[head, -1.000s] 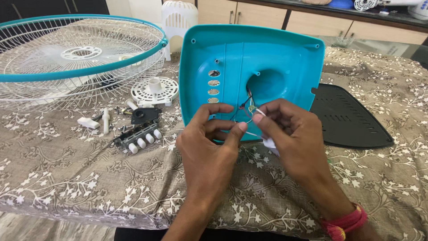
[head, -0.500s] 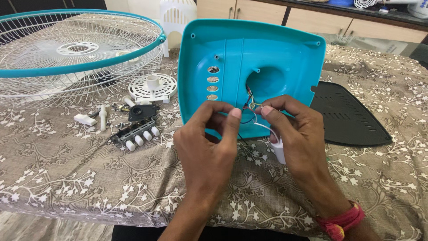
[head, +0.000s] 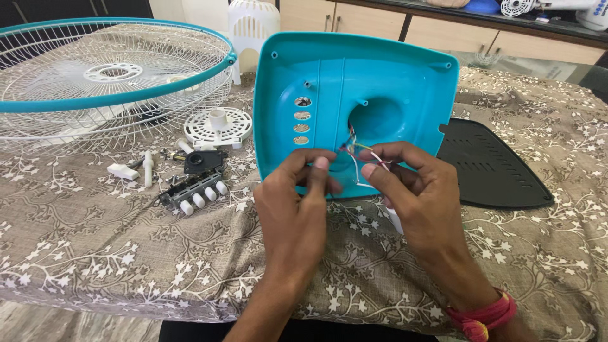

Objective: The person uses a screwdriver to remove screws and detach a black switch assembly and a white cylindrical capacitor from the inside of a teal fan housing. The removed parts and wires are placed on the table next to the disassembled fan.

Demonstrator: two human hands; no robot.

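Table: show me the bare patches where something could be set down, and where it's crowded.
Free cloth lies in front of the push-button switch block, to the left of the left hand, and along the near right, in front of the black plate. It is crowded between the fan guard and the teal housing, with small white parts and the white disc.

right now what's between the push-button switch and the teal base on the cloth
In the head view, only bare floral tablecloth lies between the push-button switch and the teal base. The black part sits just behind the switch, off that line.
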